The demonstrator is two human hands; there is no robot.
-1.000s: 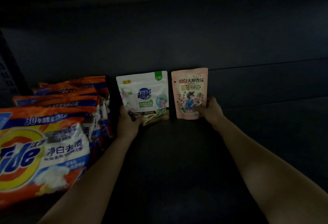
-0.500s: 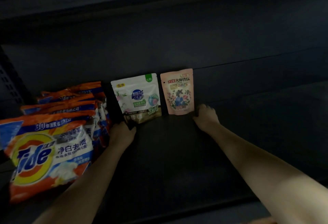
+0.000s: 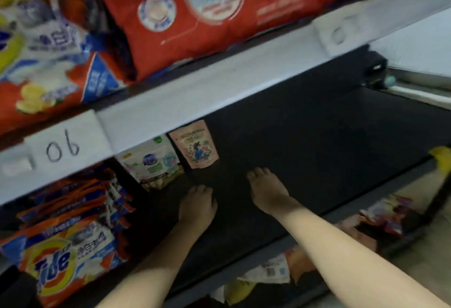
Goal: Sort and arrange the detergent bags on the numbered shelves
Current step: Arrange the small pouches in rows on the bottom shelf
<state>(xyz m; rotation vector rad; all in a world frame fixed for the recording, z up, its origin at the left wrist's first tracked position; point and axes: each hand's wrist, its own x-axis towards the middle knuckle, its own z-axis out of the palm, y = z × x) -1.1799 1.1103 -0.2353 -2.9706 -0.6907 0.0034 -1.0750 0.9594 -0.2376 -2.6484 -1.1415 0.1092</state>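
A white and green detergent pouch [image 3: 151, 163] and a pink pouch [image 3: 195, 146] stand upright side by side at the back of the dark lower shelf [image 3: 305, 151]. My left hand [image 3: 198, 204] hovers in front of them with loosely curled fingers and holds nothing. My right hand [image 3: 266, 191] is further right, fingers relaxed, also holding nothing. A row of orange Tide bags [image 3: 68, 237] stands to the left on the same shelf.
The white shelf edge [image 3: 195, 97] above carries the labels 06 [image 3: 63, 147] and 07 [image 3: 344, 30]. Large red detergent bags [image 3: 195, 9] fill the upper shelf. More bags [image 3: 380, 215] lie on the level below. Pale floor shows at right.
Both hands have let go of the two pouches and pulled back toward me. The view has drawn out of the shelf, so the upper shelf and its labels now show.
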